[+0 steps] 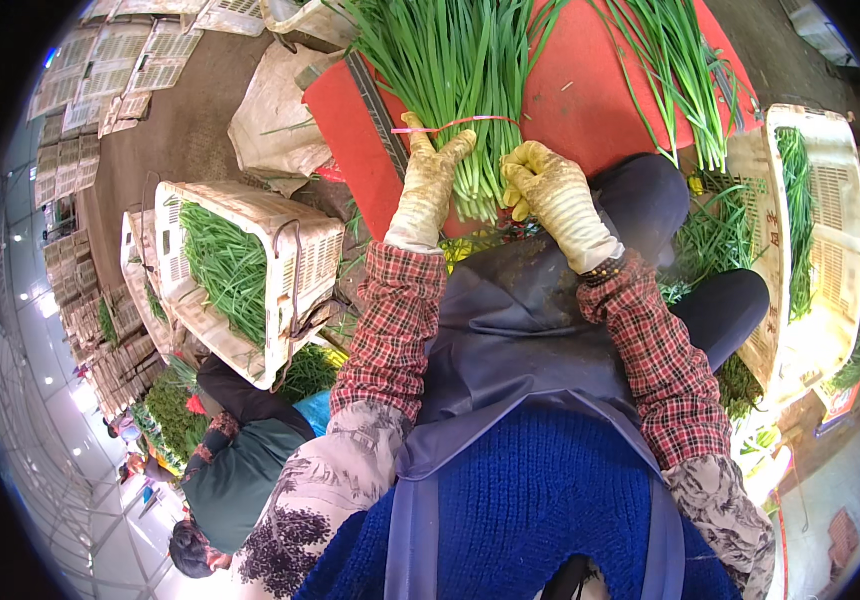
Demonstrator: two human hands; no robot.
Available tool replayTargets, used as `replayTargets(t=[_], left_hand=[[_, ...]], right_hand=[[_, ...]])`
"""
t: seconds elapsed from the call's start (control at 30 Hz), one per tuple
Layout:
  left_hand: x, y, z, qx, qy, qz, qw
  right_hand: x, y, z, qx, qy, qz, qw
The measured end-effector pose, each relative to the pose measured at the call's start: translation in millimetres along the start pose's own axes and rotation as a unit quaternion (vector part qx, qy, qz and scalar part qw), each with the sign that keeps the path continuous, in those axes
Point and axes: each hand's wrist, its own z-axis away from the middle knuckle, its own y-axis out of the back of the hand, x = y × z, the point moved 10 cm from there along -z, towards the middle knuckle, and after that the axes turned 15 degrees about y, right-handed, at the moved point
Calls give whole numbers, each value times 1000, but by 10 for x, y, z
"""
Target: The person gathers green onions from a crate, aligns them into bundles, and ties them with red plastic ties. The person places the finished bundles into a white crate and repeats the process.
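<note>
A large bunch of green leafy stalks, apparently garlic chives (475, 82), lies on a red padded surface (572, 97), pale cut ends toward me. A thin pink-red band (467, 122) crosses the stalks, one end sticking out at the left. My left hand (430, 169), in a soiled yellowish glove, grips the bunch's left side, thumb over the stalks just below the band. My right hand (546, 180), gloved alike, is at the bunch's right edge near the cut ends, fingers curled. Whether it pinches any stalks is hidden. A smaller loose bundle of chives (689, 82) rests at the surface's right.
To the left, a white plastic crate (250, 217) holds green stalks. Another crate (820, 225) with greens stands at the right. A co-worker (250, 457) sits at the lower left. Stacked crates (122, 56) line the far left. Loose greens (722, 232) lie beside my knee.
</note>
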Motion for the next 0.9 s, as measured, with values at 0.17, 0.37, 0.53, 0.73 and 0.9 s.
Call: replayTargets(t=[0.17, 0.37, 0.53, 0.73, 0.9], left_hand=[[-21, -5, -19, 3, 14, -5, 1000], [-52, 13, -55, 1, 14, 24, 1000], [-87, 6, -52, -6, 26, 41, 999], [112, -83, 50, 80, -73, -249, 962], [94, -159, 140, 73, -83, -192, 975]], right_hand=[[-49, 13, -151, -70, -10, 284, 956], [-38, 36, -294, -80, 10, 283, 956], [48, 6, -106, 5, -10, -60, 998], [-318, -187, 54, -111, 28, -182, 977], [-725, -626, 814, -382, -67, -180, 904]])
